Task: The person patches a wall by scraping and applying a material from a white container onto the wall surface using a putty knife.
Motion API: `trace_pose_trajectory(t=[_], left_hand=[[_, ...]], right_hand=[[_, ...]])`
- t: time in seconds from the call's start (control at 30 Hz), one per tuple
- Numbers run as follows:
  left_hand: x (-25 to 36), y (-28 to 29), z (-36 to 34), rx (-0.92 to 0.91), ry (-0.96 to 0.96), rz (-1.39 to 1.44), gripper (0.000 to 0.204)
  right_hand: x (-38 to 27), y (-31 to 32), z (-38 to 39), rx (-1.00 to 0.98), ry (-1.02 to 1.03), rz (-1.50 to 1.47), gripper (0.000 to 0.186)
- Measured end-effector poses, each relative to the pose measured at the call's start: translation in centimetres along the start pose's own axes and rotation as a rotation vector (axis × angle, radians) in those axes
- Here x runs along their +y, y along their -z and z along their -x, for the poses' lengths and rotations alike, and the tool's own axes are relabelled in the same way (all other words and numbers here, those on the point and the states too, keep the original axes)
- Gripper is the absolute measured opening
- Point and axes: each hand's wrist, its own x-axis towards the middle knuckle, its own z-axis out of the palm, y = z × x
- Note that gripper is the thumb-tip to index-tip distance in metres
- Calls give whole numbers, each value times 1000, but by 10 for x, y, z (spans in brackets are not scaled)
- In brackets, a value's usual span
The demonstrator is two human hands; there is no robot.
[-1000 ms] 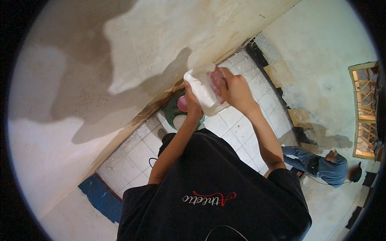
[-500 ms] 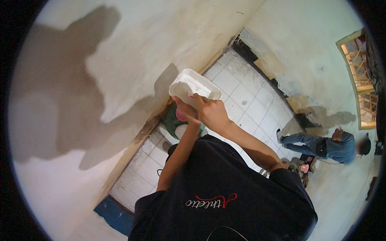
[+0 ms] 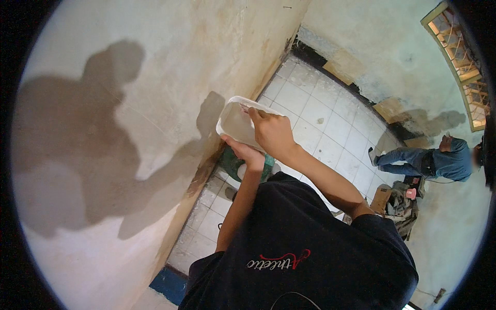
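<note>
A white rectangular tray [image 3: 236,124] with raised sides is held out in front of me, close to the left wall. Its near side rests in my left hand [image 3: 246,153], whose fingers reach under the rim. Above the tray, my right hand [image 3: 274,132] has its fingers curled, with the forefinger stretched down into the tray. A small pinkish-white thing shows at that fingertip; its kind is too small to make out. The right hand covers the tray's right part. Below the left hand, on the floor, stands a green container [image 3: 232,164], partly hidden by my arm.
A stained plaster wall [image 3: 170,77] rises on the left, carrying my shadow. White floor tiles [image 3: 305,98] stretch ahead. On the right a person [image 3: 408,160] in blue stands by the far wall, near a heap of things [image 3: 398,204] with a pink cup [image 3: 411,193]. A barred window [image 3: 457,57] is beyond.
My right hand has shifted its fingertip toward the tray's far left corner. The tray is tilted differently, and my left hand sits lower along its near side. The whole view has turned slightly.
</note>
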Motion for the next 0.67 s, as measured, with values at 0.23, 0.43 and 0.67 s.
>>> trace_pose_trajectory(t=[0.23, 0.43, 0.67], left_hand=[[-5, -2, 2, 12, 46, -31, 81], [-12, 24, -11, -7, 36, 89, 79], [-10, 5, -8, 78, -48, -60, 71]], right_hand=[[0, -10, 14, -118, 24, -2, 49], [-12, -11, 0, 41, 128, 19, 32], [9, -1, -8, -96, -13, -9, 56]])
